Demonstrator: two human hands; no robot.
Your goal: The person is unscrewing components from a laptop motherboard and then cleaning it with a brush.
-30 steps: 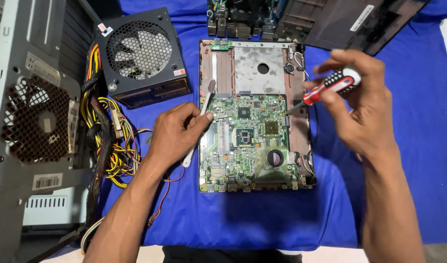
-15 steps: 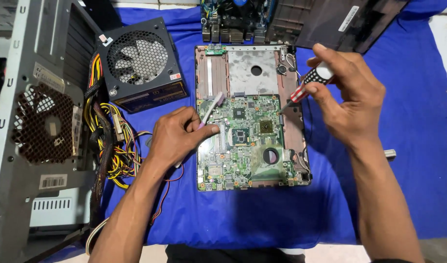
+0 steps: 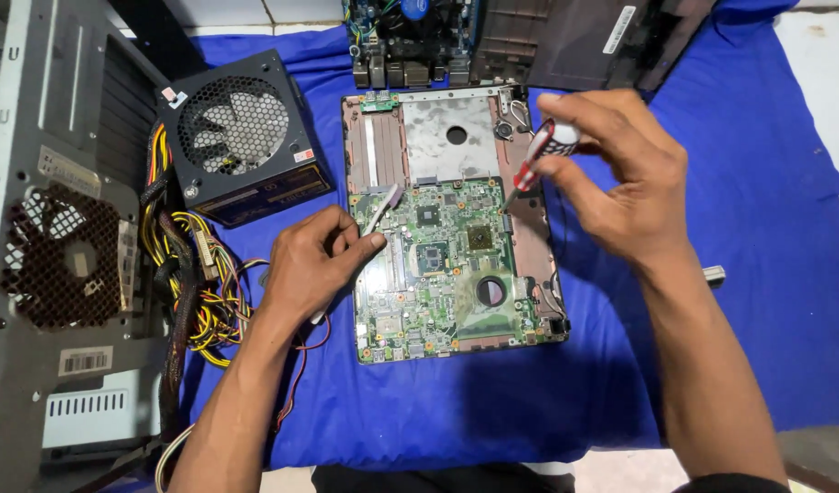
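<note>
An opened laptop base (image 3: 456, 137) lies on a blue cloth (image 3: 748, 219), with its green motherboard (image 3: 447, 274) exposed in the lower half. My right hand (image 3: 611, 173) grips a red, black and white screwdriver (image 3: 535, 160), whose tip points down at the board's upper right edge. My left hand (image 3: 314, 265) rests at the board's left edge and holds a thin white tool (image 3: 381, 210) that slants up over the corner of the board.
A black power supply (image 3: 241, 137) with a fan grille and yellow and black cables (image 3: 200, 283) sits left of the laptop. A grey computer case (image 3: 54, 237) fills the left side. Another circuit board (image 3: 410, 36) and a dark laptop cover (image 3: 602, 36) lie at the top.
My right hand has moved down and left with the screwdriver, which has swung from lying across to pointing at the board's upper right edge. My left hand stays at the left edge.
</note>
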